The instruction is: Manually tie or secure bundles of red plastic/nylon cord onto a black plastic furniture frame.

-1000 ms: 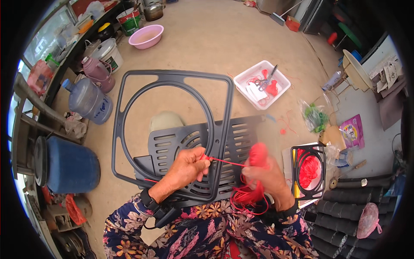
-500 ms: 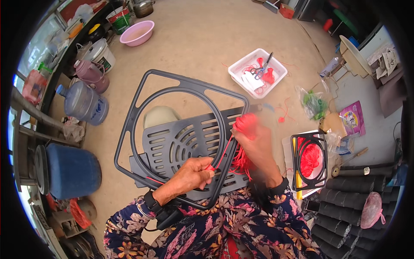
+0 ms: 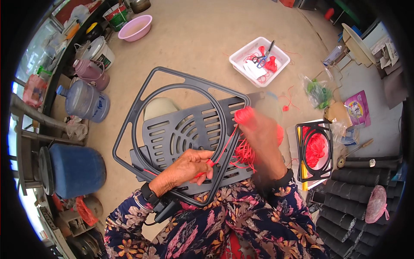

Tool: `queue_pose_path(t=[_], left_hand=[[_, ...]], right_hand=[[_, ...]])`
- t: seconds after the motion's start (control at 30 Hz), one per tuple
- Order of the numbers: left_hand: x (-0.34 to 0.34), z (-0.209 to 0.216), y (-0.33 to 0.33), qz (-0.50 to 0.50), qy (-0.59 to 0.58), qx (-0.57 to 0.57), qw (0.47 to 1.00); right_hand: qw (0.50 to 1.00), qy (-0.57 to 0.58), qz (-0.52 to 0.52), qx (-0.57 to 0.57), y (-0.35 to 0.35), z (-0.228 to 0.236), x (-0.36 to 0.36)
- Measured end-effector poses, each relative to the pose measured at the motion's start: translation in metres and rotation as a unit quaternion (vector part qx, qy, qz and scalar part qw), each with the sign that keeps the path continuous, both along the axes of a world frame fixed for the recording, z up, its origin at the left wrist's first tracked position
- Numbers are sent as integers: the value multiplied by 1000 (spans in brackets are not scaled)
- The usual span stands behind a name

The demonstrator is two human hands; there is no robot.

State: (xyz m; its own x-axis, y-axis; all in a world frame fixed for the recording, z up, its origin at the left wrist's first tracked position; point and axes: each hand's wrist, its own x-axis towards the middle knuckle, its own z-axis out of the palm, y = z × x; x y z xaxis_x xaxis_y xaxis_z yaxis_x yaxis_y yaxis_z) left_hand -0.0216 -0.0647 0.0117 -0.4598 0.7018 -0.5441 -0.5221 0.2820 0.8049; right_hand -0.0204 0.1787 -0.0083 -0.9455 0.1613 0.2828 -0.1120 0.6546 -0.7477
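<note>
1. Pinching a red cord (image 3: 222,149), the left hand (image 3: 189,166) now rests low on the black plastic frame (image 3: 181,129), its fingers curled and pressed onto the strand; 1.0 s ago it sat higher, with the cord stretched level toward the other hand.
2. Lifted and blurred, the right hand (image 3: 261,138) has risen from the lap to the frame's right edge since then; it grips a bunch of red cord (image 3: 246,115), fingers closed around it.
3. The cord now runs on a slant from the left hand's fingertips up to that bunch, along the inside of the frame's ring; loose red strands hang below the right hand.
4. The frame lies across the person's lap, tilted, with its slotted panel facing up and its big ring reaching toward the floor; compared with 1.0 s ago it appears turned more to the left.
5. Containers: a white tray (image 3: 241,54) on the floor ahead holds scissors (image 3: 263,56) and scraps of red cord.
6. A second, smaller black frame (image 3: 302,149) at the right lies over a heap of red cord.
7. A pink basin (image 3: 136,28) stands at the upper left; what it holds is unclear.
8. A blue water jug (image 3: 84,101) lies on its side near a blue barrel (image 3: 75,168).
</note>
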Motion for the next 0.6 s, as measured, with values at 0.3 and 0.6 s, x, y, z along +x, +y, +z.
queue_pose_path(t=[0.3, 0.6], left_hand=[[-3, 2, 5, 67, -83, -25, 994], [-7, 2, 8, -3, -78, -50, 996]], right_hand=[[987, -66, -13, -147, -3, 0, 2], [967, -82, -2, -240, -2, -5, 2]])
